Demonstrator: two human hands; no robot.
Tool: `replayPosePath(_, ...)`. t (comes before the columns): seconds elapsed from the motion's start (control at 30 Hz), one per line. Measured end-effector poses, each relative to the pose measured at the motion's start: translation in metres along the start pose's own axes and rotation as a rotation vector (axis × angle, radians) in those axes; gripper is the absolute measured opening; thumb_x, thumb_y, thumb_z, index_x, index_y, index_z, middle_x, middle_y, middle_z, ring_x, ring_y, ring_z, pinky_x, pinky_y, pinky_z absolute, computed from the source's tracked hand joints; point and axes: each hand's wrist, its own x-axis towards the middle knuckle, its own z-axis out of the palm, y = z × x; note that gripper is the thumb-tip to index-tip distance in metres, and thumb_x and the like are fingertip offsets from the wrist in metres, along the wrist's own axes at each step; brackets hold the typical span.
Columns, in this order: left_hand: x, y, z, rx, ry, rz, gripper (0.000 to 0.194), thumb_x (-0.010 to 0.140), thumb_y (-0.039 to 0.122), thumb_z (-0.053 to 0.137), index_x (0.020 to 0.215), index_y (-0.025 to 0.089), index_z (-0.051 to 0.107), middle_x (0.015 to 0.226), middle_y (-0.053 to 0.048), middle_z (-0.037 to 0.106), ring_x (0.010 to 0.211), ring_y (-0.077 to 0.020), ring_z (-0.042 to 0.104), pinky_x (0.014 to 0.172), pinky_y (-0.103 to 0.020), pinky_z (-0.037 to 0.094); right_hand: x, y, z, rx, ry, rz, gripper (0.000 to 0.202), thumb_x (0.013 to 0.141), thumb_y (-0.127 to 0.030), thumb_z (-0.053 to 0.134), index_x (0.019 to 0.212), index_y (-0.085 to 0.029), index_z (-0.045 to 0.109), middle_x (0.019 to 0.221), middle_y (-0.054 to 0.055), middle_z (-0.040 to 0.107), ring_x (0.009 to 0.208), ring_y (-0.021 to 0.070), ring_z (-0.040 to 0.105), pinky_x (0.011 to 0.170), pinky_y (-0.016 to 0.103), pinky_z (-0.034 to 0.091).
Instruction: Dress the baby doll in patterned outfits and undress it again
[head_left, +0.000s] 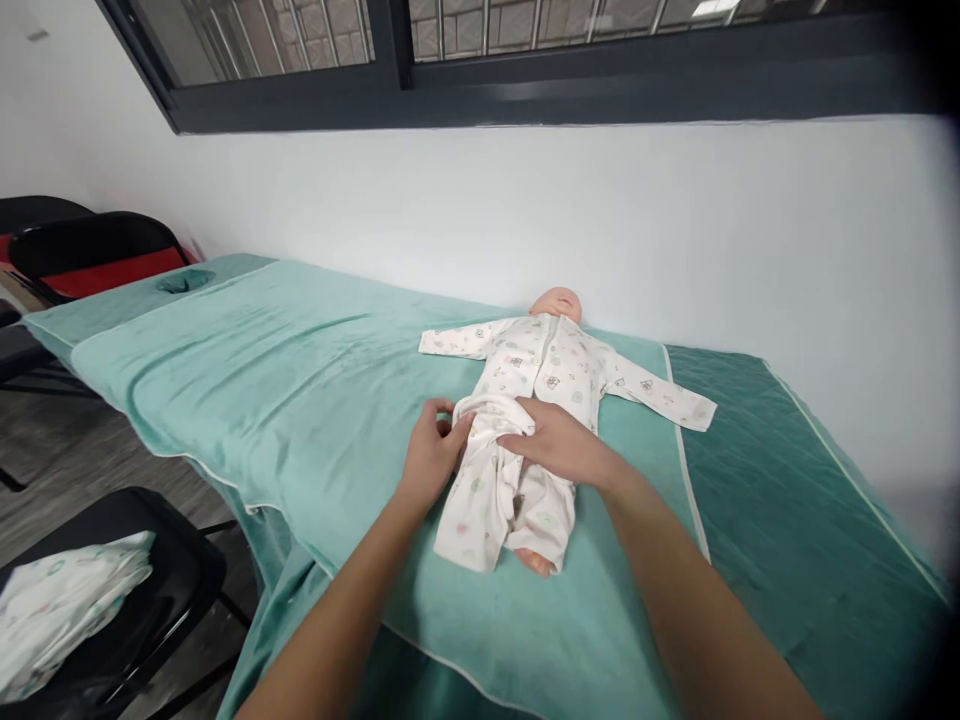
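A baby doll (556,301) lies on its back on a green-covered bed, its head toward the wall. It wears a white printed baby top (517,362) with both sleeves spread out. White printed baby pants (476,500) cover its legs, and one foot (534,561) shows at a cuff. My left hand (435,452) pinches the waistband's edge at the left. My right hand (553,438) grips the bunched waistband near the middle, with its fingertips partly hidden in the fabric.
The green bed cover (300,370) stretches far to the left, and a darker green sheet (780,480) lies at right. A black chair (172,570) holds a folded white cloth (71,610). Behind the bed stands a white wall (450,215) under a dark-framed window (525,97).
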Motion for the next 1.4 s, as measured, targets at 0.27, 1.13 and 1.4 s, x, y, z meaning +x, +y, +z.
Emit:
replayPosePath(0.27,-0.066,0.007,-0.022,-0.052,-0.326,-0.142,0.035,0.085,0.049,0.057,0.070,0.017,0.050,0.066,0.004,0.046,0.064,-0.0105,0.037,0.057,-0.020,0.032,0.005,0.012,0.005,0.084,0.065,0.069,0.018,0.084,-0.039,0.057,0.081,-0.022,0.052,0.079,-0.001,0.057,0.073,0.0188,0.060,0.063,0.029,0.048)
replayPosePath(1.13,-0.044,-0.001,-0.010,-0.138,0.053,-0.115,0.026,0.079,0.047,0.064,0.076,0.022,0.057,0.073,-0.002,0.062,0.072,-0.0188,0.055,0.064,-0.028,0.042,-0.008,-0.006,-0.006,-0.203,-0.171,-0.065,0.010,0.075,-0.026,0.059,0.080,-0.024,0.051,0.079,-0.003,0.062,0.070,0.0172,0.055,0.059,0.027,0.036)
replayPosePath(1.4,-0.099,0.020,-0.030,-0.220,-0.242,-0.494,0.037,0.084,0.052,0.058,0.101,0.020,0.065,0.081,-0.001,0.066,0.068,-0.0138,0.053,0.059,-0.022,0.038,0.001,0.007,0.005,-0.072,0.108,-0.025,0.004,0.080,-0.025,0.052,0.078,-0.023,0.050,0.080,-0.001,0.060,0.075,0.0179,0.058,0.063,0.027,0.043)
